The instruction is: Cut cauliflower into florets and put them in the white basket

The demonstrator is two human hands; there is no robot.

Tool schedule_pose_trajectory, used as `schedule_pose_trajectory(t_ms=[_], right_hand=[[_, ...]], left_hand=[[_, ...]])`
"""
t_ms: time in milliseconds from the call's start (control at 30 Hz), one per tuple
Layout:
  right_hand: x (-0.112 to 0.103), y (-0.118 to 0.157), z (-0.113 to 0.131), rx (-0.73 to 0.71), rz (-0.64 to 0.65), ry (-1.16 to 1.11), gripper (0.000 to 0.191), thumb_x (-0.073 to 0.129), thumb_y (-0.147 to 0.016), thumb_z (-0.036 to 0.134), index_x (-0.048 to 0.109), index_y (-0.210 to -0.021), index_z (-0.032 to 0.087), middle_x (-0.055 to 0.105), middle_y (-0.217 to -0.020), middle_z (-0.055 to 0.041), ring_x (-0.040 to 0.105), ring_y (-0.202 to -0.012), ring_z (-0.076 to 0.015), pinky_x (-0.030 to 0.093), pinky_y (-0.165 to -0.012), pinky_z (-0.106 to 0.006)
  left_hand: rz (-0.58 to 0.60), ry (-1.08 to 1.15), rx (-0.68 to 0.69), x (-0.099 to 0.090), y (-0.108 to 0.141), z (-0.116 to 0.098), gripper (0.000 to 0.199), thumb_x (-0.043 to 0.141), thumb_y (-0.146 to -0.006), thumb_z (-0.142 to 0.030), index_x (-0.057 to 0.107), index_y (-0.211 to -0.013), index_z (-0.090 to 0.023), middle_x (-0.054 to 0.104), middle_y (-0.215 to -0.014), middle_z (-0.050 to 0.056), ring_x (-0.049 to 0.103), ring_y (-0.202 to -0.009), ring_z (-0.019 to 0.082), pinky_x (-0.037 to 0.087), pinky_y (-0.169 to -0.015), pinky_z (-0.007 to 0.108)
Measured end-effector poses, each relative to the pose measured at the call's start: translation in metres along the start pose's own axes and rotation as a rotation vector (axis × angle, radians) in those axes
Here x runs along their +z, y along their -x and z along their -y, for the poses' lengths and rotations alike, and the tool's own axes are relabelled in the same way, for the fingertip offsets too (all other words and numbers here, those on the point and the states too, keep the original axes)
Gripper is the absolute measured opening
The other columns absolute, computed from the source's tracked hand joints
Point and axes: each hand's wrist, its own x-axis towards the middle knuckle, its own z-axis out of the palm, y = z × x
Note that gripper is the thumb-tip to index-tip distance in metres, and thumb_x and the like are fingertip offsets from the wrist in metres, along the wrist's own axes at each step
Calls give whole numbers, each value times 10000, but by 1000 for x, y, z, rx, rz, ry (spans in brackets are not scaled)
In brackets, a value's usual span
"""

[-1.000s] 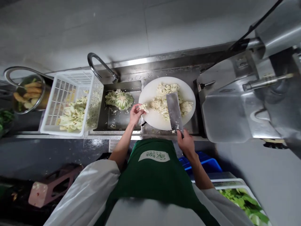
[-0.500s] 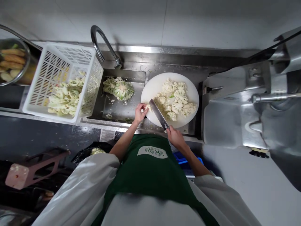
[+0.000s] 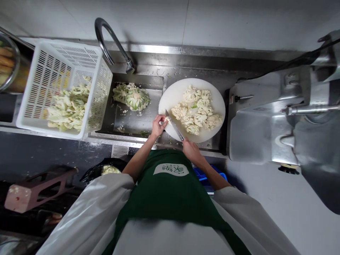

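My left hand (image 3: 158, 125) pinches a small cauliflower floret (image 3: 167, 120) at the left edge of a round white cutting board (image 3: 166, 97). In my right hand (image 3: 190, 148) is the handle of a kitchen knife (image 3: 174, 126). Its blade points away from me, up and to the left, and its tip is close beside the floret. To the right of the blade, a heap of cauliflower pieces (image 3: 200, 115) lies on the board. In the sink (image 3: 130, 125) to the left sit cauliflower heads (image 3: 136, 98) with green stems.
A white plastic basket (image 3: 60, 131) holding cauliflower pieces stands left of the sink, under a curved tap (image 3: 108, 35). Far left is a metal pot (image 3: 16, 71). A metal machine (image 3: 252, 134) flanks the board on the right. A pink stool (image 3: 22, 196) stands on the floor.
The knife's blade has turned more edge-on, and my right hand has shifted slightly left. My left hand still holds the floret in nearly the same place. The whole view has shifted a little.
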Motion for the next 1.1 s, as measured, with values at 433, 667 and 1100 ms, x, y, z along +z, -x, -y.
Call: schedule_pose_trajectory(t_ms=[433, 667, 1100], right_hand=[[-3, 44, -73, 177, -379, -238, 361, 359, -1049, 399, 598, -1099, 132, 725, -878, -147, 660, -803, -267, 381, -696, -303], [6, 55, -84, 165, -431, -318, 341, 388, -1020, 413, 612, -997, 158, 693, -794, -113, 619, -737, -244, 349, -672, -302], [14, 13, -75, -154, -140, 86, 214, 500, -985, 348, 623, -882, 206, 606, -621, -21, 517, -566, -188, 265, -612, -297]], left_hand=[[14, -342, -63, 49, -3, -16, 414, 741, -848, -284, 640, -1237, -187, 534, -1300, 195, 448, -1260, 392, 352, -1093, 578], [-130, -173, -62, 1, 19, 5, 303, 580, -827, -167, 668, -1114, -205, 631, -1095, 117, 570, -1075, 296, 452, -1003, 478], [-1189, -439, -405, -309, 156, -2, 212, 628, -831, -303, 560, -996, -188, 602, -880, 16, 627, -833, 172, 538, -815, 318]])
